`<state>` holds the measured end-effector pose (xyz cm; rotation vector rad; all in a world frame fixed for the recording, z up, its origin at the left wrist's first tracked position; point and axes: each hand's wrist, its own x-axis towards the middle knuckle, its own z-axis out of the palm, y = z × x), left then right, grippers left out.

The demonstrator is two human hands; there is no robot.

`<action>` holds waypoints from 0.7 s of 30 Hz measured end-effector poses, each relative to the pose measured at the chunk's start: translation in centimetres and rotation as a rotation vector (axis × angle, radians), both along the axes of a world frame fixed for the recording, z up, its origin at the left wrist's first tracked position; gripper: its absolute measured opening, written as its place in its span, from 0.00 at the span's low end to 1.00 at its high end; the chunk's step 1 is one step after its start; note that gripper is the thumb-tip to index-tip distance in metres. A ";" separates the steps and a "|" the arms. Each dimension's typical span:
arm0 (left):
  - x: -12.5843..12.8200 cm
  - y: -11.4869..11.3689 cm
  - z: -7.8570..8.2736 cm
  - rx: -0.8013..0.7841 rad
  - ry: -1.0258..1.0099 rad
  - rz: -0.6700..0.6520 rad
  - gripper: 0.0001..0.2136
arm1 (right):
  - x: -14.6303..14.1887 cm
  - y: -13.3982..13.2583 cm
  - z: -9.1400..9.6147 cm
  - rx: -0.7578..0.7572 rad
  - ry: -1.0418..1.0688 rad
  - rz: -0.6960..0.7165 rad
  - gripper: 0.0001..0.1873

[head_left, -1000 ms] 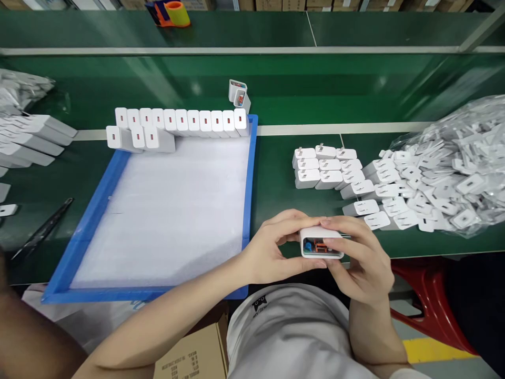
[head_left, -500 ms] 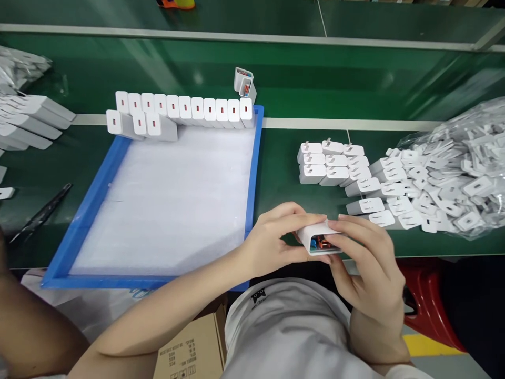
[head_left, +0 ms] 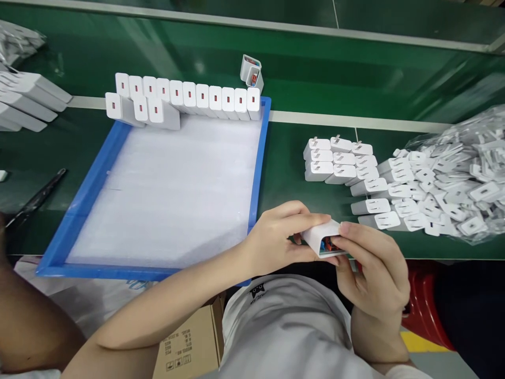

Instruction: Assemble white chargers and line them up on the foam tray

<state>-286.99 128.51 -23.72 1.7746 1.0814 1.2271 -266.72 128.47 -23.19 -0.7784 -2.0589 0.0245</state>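
Head view showed the left hand [head_left: 282,239] and the right hand [head_left: 376,268] partly curled, fingers pinching an open-ended white charger housing [head_left: 320,235] between them at the green desk's [head_left: 284,173] near edge. It looked light and stiff, probably rather slippery; the exposed circuit parts [head_left: 328,244] seemed fragile, so the outer walls suited gripping best. Leftward lay a blue-rimmed tray [head_left: 258,173]; rightward, plug-pronged blocks [head_left: 340,172]. Farther off, white adapters [head_left: 202,96] lined the tray's far edge.

"MODEL NO." and "KGS" on cardboard box [head_left: 199,337], handling symbols [head_left: 179,362] beside them, shirt [head_left: 292,326] lettering [head_left: 258,300] apparently too blurred
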 end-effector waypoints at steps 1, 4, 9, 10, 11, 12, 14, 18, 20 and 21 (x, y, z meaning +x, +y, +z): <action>0.0 0.0 0.1 -0.012 -0.018 -0.007 0.21 | 0.0 0.0 0.0 0.004 0.003 0.000 0.21; 0.1 0.2 0.4 -0.079 -0.077 -0.053 0.21 | 0.1 0.2 0.5 -0.019 0.003 0.025 0.22; 0.4 0.5 1.1 -0.199 -0.235 -0.153 0.24 | 0.2 0.6 1.7 -0.134 0.129 0.079 0.31; 0.5 0.6 1.2 -0.209 -0.265 -0.167 0.25 | 0.2 0.6 1.7 -0.159 0.162 0.091 0.32; 0.5 0.6 1.2 -0.215 -0.294 -0.177 0.25 | 0.2 0.7 1.7 -0.180 0.183 0.103 0.33; 0.5 0.6 1.3 -0.220 -0.322 -0.184 0.26 | 0.3 0.8 1.7 -0.197 0.193 0.115 0.33; 0.5 0.7 1.3 -0.240 -0.371 -0.194 0.26 | 0.2 0.8 1.5 -0.219 0.202 0.131 0.31; 0.5 0.6 1.4 -0.297 -0.423 -0.196 0.25 | -0.2 0.6 1.4 -0.239 0.208 0.129 0.26; 0.5 0.6 1.5 -0.312 -0.432 -0.193 0.25 | -0.3 0.3 1.6 -0.246 0.205 0.138 0.25; 0.5 0.6 1.6 -0.320 -0.431 -0.195 0.24 | -0.1 0.3 1.7 -0.238 0.218 0.144 0.24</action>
